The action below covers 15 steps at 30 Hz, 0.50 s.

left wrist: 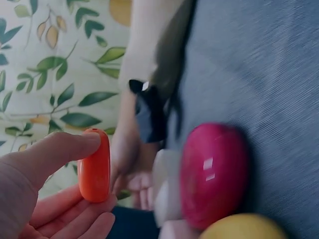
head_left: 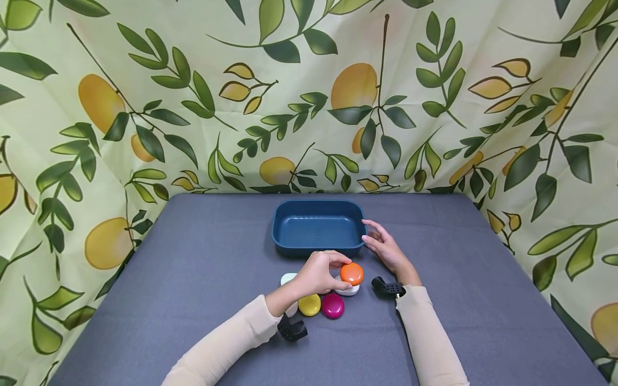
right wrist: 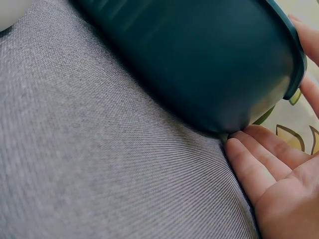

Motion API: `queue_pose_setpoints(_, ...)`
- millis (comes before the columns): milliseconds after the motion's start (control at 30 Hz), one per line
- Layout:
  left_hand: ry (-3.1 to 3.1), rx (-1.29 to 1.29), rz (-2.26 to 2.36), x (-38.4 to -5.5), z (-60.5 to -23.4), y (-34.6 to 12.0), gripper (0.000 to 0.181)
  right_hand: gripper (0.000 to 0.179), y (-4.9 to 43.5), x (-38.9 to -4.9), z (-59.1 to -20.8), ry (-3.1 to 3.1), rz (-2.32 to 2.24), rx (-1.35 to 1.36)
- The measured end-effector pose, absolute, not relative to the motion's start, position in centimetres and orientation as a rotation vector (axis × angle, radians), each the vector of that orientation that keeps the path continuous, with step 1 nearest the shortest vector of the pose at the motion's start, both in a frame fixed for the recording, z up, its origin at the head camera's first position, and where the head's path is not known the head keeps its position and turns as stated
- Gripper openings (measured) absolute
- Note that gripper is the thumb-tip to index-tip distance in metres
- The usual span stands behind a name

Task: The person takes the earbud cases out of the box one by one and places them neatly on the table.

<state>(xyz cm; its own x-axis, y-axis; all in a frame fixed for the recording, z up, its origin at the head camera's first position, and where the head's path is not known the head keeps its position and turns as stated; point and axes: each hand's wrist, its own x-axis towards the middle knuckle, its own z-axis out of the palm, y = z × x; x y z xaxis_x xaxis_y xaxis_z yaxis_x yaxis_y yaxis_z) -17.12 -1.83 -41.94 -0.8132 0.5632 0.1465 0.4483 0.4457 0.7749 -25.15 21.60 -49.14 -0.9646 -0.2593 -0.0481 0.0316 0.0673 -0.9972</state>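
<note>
In the head view my left hand (head_left: pixel 316 273) pinches an orange round, flat, glossy puck-like object (head_left: pixel 352 273) by its edge, between thumb and fingers. The left wrist view shows this orange object (left wrist: pixel 94 167) edge-on, lifted off the table. Below and beside the hand lie a magenta round puck (head_left: pixel 333 306), a yellow one (head_left: pixel 309 305) and several pale ones, partly hidden by the hand. With relaxed fingers my right hand (head_left: pixel 386 249) touches the right end of a dark blue basin (head_left: pixel 316 251). In the right wrist view, fingertips rest against the basin's wall (right wrist: pixel 199 64) near its base.
The basin stands toward the back of a table covered in grey cloth (head_left: pixel 193 289). A leaf-and-fruit patterned curtain (head_left: pixel 299 96) hangs behind and at both sides. A black strap (head_left: pixel 386 287) sits at the right wrist, another black strap (head_left: pixel 292 329) at the left.
</note>
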Motion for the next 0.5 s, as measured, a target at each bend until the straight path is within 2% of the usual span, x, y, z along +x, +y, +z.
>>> queue_pose_setpoints(500, 2.653, 1.042, 1.172, -13.8, -44.5, -1.2, 0.042, 0.059, 21.5, -25.2, -48.9, 2.101, -2.015, -0.227)
